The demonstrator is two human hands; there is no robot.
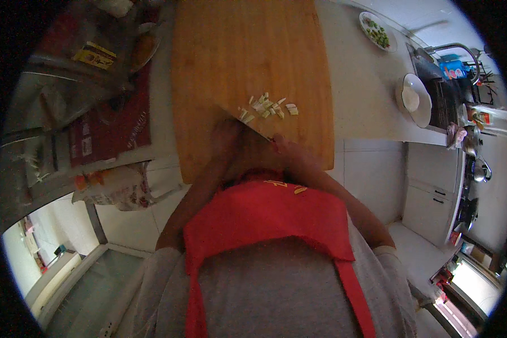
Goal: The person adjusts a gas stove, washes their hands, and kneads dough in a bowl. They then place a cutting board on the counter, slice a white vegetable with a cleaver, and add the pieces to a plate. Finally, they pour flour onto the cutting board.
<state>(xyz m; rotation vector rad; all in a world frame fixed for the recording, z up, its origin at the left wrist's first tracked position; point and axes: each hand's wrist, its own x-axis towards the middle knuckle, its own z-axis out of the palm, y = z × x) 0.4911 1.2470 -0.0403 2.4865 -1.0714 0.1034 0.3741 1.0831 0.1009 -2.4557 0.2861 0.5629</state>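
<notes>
A wooden cutting board (pixel 253 50) lies in front of me, with small chopped pieces of a pale vegetable (pixel 267 105) on it. My right hand (pixel 285 146) is closed around the handle end of a knife (pixel 253 128), whose blade slants up and left over the board. Beside the blade is my left hand (pixel 228 132), dark and blurred; its fingers, and whether they hold anything, cannot be made out. The near part of the board lies in shade between my forearms.
A plate of chopped green and pale pieces (pixel 377 32) and a white bowl (pixel 422 107) stand on the right counter, near a sink with a faucet (pixel 456 45). At left are a red printed box or mat (pixel 114 135), a yellow packet (pixel 95 55) and a plastic bag (pixel 118 188).
</notes>
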